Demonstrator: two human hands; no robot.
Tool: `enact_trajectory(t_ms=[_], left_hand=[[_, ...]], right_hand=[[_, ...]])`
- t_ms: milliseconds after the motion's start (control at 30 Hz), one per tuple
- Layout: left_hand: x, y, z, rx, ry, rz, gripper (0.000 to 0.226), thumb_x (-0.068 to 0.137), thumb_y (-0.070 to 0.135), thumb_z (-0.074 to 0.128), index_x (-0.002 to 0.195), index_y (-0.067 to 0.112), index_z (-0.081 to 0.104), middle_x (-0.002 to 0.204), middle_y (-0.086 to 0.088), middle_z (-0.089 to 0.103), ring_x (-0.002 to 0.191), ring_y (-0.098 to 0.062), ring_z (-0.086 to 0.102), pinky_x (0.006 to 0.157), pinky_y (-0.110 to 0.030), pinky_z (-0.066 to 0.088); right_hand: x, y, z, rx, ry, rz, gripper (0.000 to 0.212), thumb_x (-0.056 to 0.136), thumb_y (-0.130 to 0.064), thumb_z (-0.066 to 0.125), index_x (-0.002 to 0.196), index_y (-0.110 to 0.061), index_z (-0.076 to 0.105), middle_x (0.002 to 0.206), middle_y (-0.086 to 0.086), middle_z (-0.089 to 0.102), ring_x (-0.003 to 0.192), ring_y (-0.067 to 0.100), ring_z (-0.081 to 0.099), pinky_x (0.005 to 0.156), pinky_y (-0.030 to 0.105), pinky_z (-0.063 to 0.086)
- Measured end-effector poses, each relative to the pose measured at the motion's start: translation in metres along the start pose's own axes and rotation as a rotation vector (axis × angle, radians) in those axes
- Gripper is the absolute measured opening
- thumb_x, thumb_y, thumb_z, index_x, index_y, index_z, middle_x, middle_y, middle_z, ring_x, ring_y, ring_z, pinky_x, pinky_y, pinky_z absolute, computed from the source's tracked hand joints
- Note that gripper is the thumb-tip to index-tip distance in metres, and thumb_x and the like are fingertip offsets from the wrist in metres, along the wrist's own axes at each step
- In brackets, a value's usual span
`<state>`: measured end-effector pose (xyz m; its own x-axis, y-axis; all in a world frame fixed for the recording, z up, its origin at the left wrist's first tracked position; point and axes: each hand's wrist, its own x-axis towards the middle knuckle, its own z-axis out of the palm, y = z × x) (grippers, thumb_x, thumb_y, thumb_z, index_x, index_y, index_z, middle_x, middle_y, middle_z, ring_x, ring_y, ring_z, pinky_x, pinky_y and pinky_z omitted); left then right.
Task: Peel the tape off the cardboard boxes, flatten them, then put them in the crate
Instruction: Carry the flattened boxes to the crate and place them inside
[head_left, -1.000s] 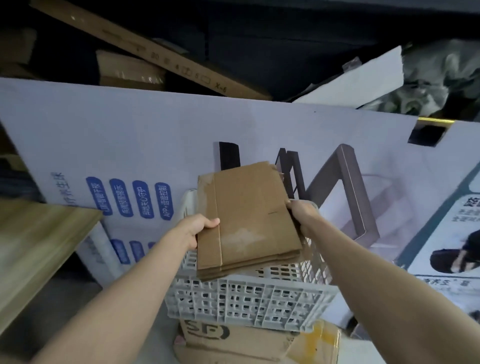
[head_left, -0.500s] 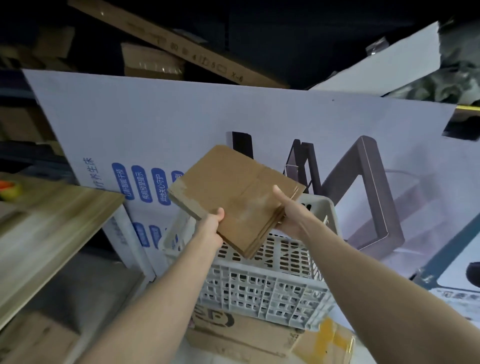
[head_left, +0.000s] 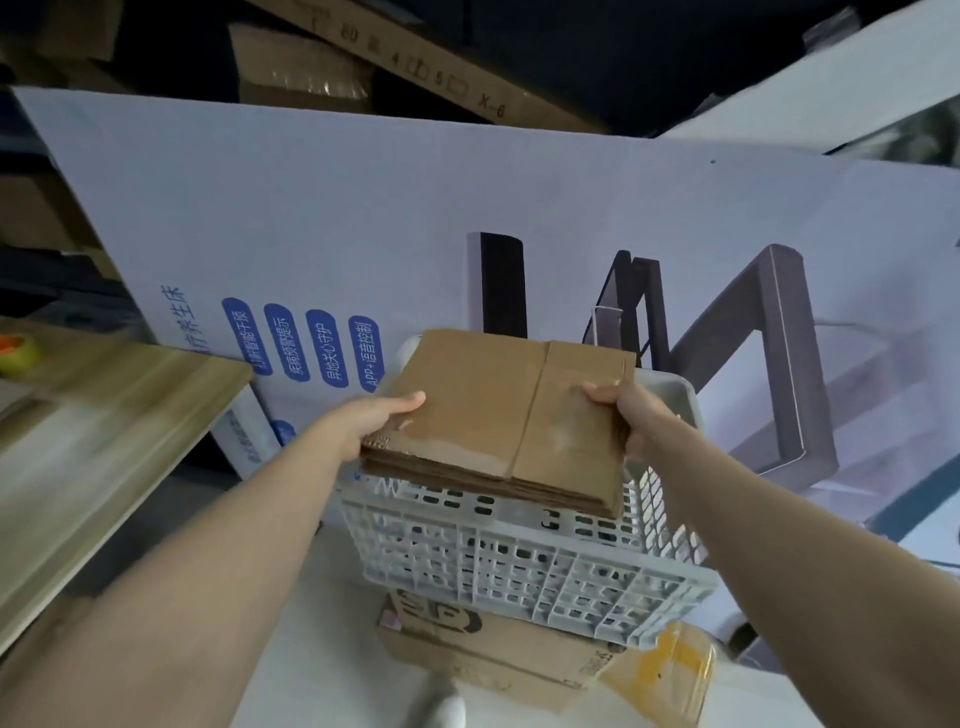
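A flattened brown cardboard box (head_left: 498, 415), several layers thick, lies level over the open top of the white plastic lattice crate (head_left: 524, 566). My left hand (head_left: 374, 421) grips its left edge, thumb on top. My right hand (head_left: 628, 415) grips its right edge, thumb on top. The box covers most of the crate's opening, so the inside of the crate is hidden. Whether the box rests on the rim or hovers just above it cannot be told.
The crate stands on taped brown cardboard boxes (head_left: 493, 649). A large white printed carton (head_left: 467, 223) leans behind it. A wooden tabletop (head_left: 104, 431) is at the left with a tape roll (head_left: 15, 351) on it. More cartons are stacked at the back.
The flattened box was tilted and turned half a second ago; now it is level and squared over the crate, and lower. Both hands stayed on its edges.
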<state>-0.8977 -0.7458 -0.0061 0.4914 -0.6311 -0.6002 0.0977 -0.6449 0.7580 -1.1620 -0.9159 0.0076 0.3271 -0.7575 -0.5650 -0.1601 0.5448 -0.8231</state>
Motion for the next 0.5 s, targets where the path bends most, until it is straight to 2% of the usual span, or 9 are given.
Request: enact_trajectory(t_ms=[67,133,200,233,300,367,433,500], left_hand=[[0.013,0.009,-0.003,0.125,-0.121,-0.032,0.052,0.058,0.048,0.078,0.093,0.011,0.065,0.094,-0.001,0.066,0.106,-0.023,0.055,0.106,-0.042,0.035],[0.032,0.014,0.002,0.175,-0.225,-0.116,0.035,0.072,0.037,0.075,0.085,0.007,0.061,0.08,-0.006,0.064,0.085,-0.023,0.06,0.095,-0.04,0.046],[0.05,0.012,0.012,0.206,-0.273,-0.235,0.025,0.084,0.027,0.067,0.078,0.005,0.058,0.068,-0.008,0.061,0.071,-0.022,0.057,0.085,-0.037,0.046],[0.058,0.009,0.017,0.236,-0.286,-0.287,0.025,0.087,0.026,0.064,0.077,0.004,0.057,0.067,-0.009,0.06,0.07,-0.023,0.055,0.086,-0.037,0.044],[0.073,0.003,0.027,0.317,-0.31,-0.343,0.026,0.089,0.028,0.062,0.084,0.002,0.06,0.078,-0.012,0.064,0.08,-0.025,0.058,0.097,-0.038,0.04],[0.089,-0.003,0.034,0.373,-0.301,-0.346,0.038,0.088,0.026,0.063,0.115,0.0,0.058,0.11,-0.017,0.064,0.105,-0.031,0.058,0.105,-0.042,0.035],[0.103,-0.009,0.041,0.419,-0.296,-0.359,0.054,0.088,0.023,0.064,0.133,-0.001,0.045,0.121,-0.019,0.06,0.111,-0.032,0.057,0.102,-0.042,0.038],[0.119,-0.017,0.047,0.529,-0.283,-0.367,0.06,0.089,0.025,0.063,0.137,-0.003,0.039,0.135,-0.018,0.05,0.121,-0.033,0.05,0.102,-0.04,0.037]], right_hand=[[0.011,0.003,-0.002,-0.034,0.016,0.056,0.025,0.079,-0.014,0.072,0.101,-0.013,0.06,0.094,0.007,0.068,0.086,0.026,0.063,0.058,0.039,0.048],[0.022,0.008,-0.003,-0.102,0.037,0.111,0.029,0.08,-0.016,0.071,0.106,-0.011,0.059,0.098,0.009,0.068,0.088,0.027,0.064,0.061,0.041,0.05],[0.036,0.015,-0.004,-0.202,0.046,0.169,0.036,0.082,-0.018,0.071,0.113,-0.008,0.056,0.106,0.012,0.066,0.094,0.03,0.063,0.074,0.045,0.052],[0.043,0.019,-0.003,-0.248,0.052,0.196,0.039,0.083,-0.019,0.07,0.116,-0.007,0.054,0.109,0.013,0.065,0.096,0.031,0.062,0.079,0.046,0.052],[0.057,0.028,-0.003,-0.33,0.077,0.237,0.041,0.085,-0.021,0.069,0.119,-0.004,0.052,0.112,0.014,0.062,0.1,0.031,0.061,0.086,0.046,0.051],[0.069,0.039,0.0,-0.377,0.108,0.269,0.041,0.087,-0.023,0.067,0.119,-0.003,0.05,0.11,0.014,0.061,0.098,0.031,0.059,0.084,0.046,0.051],[0.081,0.051,0.003,-0.403,0.121,0.305,0.041,0.088,-0.024,0.066,0.119,-0.002,0.049,0.11,0.015,0.06,0.099,0.032,0.059,0.084,0.046,0.051],[0.094,0.064,0.005,-0.436,0.113,0.35,0.047,0.088,-0.027,0.066,0.123,-0.001,0.047,0.12,0.017,0.057,0.108,0.033,0.057,0.095,0.049,0.047]])
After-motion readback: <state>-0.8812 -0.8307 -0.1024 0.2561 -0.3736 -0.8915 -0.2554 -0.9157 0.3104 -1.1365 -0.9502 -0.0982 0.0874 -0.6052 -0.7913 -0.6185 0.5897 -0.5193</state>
